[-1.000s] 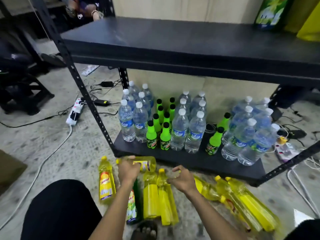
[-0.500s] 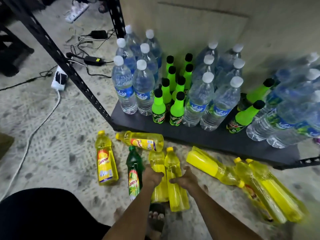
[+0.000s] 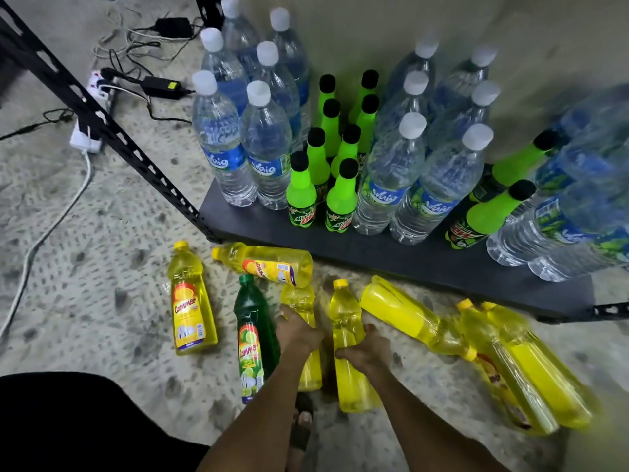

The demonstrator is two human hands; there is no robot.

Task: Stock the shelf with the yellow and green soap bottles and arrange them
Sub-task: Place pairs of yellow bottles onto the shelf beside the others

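Where the speckled grey floor [image 3: 102, 284] meets the low shelf board [image 3: 391, 257], the soap bottles all lie on their sides in front of it. The left hand [image 3: 297, 330] curls over the waist of one yellow soap bottle [image 3: 311, 373]. The right hand [image 3: 366, 349] wraps fingers and thumb round a second yellow soap bottle [image 3: 345, 311]. These two lie side by side with their long axes running toward the shelf. The second one's yellow cap points at the board's edge, and the first one's neck is tucked under a crosswise yellow bottle [image 3: 265, 264]. The crosswise bottle runs roughly along the shelf edge, cap to the left and label up.

Just left of the left hand, the dark green soap bottle [image 3: 253, 335] lies cap toward the shelf with its lime label facing up. Further left, a labelled yellow bottle [image 3: 190, 311] lies the same way. To the right, a slanted yellow bottle [image 3: 401, 313] turns its base toward the shelf, its cap beside a blurred pair of yellow bottles [image 3: 544, 379]. All are translucent plastic with narrowed waists.

On the matte black board stand clear water bottles [image 3: 224, 144] with white caps and blue labels. Beside them are neon-green soda bottles [image 3: 301, 195] with black caps, against a beige wall [image 3: 374, 28]. A perforated black metal upright [image 3: 102, 124] slants across the floor view, with a white power strip [image 3: 83, 137] and cables behind it.
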